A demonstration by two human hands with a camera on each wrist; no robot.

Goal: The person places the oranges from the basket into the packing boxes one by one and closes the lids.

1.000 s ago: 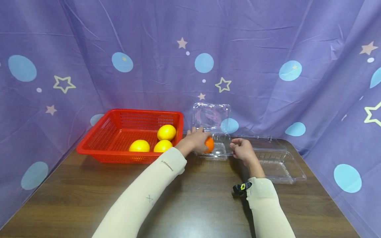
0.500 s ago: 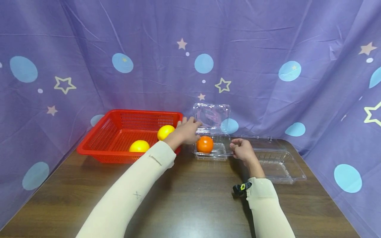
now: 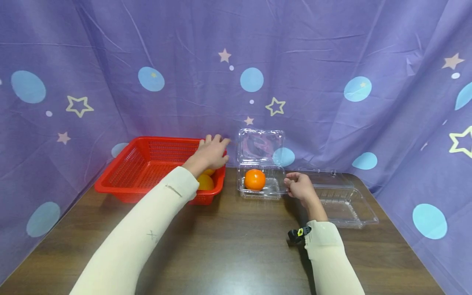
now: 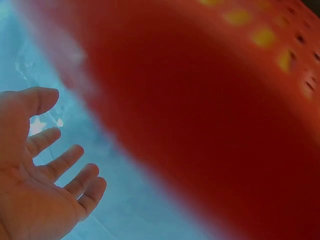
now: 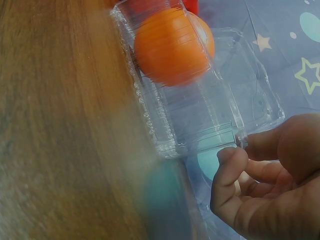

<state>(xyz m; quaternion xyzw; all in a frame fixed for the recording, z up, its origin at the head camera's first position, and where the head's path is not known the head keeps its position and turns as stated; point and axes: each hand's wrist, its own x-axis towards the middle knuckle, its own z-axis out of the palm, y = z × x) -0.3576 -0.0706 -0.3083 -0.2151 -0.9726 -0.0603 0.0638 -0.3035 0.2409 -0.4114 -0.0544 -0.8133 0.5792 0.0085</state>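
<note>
Left hand (image 3: 211,153) over red basket (image 3: 125,172)

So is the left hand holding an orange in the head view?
No, the left hand is open above the red basket; the orange sits in the clear container.

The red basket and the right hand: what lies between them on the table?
In the head view, the open clear box with one orange inside lies between the red basket and the right hand.
</note>
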